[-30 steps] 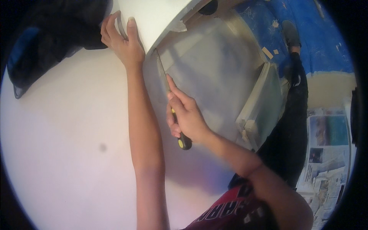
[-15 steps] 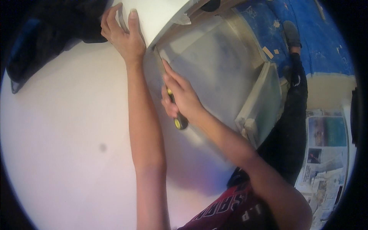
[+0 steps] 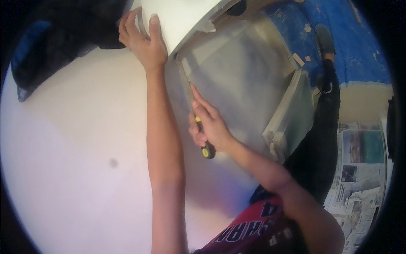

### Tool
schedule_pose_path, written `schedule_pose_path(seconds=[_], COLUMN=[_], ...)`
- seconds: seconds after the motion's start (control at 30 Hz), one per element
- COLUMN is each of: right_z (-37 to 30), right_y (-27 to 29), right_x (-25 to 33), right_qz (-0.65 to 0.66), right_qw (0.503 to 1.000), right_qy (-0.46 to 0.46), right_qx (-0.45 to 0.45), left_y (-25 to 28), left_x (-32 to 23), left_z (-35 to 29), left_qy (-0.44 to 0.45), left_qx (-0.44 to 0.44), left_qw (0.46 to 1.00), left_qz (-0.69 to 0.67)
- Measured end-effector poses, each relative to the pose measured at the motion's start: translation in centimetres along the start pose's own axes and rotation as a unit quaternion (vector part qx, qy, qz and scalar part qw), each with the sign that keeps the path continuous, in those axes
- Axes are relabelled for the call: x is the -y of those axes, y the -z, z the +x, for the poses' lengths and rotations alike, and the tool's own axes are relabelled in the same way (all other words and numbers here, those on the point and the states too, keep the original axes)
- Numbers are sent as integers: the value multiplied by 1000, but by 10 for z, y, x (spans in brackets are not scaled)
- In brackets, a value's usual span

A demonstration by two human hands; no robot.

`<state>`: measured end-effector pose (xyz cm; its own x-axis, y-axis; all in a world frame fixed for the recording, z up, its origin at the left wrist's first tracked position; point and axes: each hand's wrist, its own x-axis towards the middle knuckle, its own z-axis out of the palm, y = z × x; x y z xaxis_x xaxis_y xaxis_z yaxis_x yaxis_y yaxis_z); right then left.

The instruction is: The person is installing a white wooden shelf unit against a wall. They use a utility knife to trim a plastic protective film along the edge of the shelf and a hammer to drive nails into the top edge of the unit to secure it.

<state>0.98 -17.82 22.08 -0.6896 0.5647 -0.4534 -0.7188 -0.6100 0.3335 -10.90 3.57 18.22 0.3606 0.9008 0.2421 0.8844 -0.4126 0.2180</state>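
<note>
My left hand [image 3: 146, 42] grips the edge of a curved white panel [image 3: 182, 21] at the top, thumb lying on its face and the other fingers bent at its left edge. Lower and to the right, my right hand [image 3: 209, 125] is wrapped round the black-and-yellow handle of a file [image 3: 186, 82], whose long, flat grey blade points up. My index finger stretches along this blade. The blade's far end reaches the underside of the panel's lower corner; exactly where they touch cannot be made out.
A broad white surface [image 3: 84, 161] lies to the left, with dark cloth [image 3: 63, 46] at its upper end. Pale boards [image 3: 287, 110] lean at the right beside my leg. Beyond are a blue sheet [image 3: 359, 51] with scraps and newspaper [image 3: 359, 178] on the floor.
My right hand has drawn the file down and to the right, away from the panel's corner. My left hand and the panel have shifted slightly right and down in the picture.
</note>
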Motion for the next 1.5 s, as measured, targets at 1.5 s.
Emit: schedule_pose_path(seconds=[1.5], right_z=[-5], right_y=[-20], right_x=[45], right_qz=[-74], right_qw=[996], right_qy=[13], right_qx=[-42], left_y=[1], left_x=[3], left_z=[-1], left_qy=[-25], left_qx=[18], left_qw=[999], left_qz=[12])
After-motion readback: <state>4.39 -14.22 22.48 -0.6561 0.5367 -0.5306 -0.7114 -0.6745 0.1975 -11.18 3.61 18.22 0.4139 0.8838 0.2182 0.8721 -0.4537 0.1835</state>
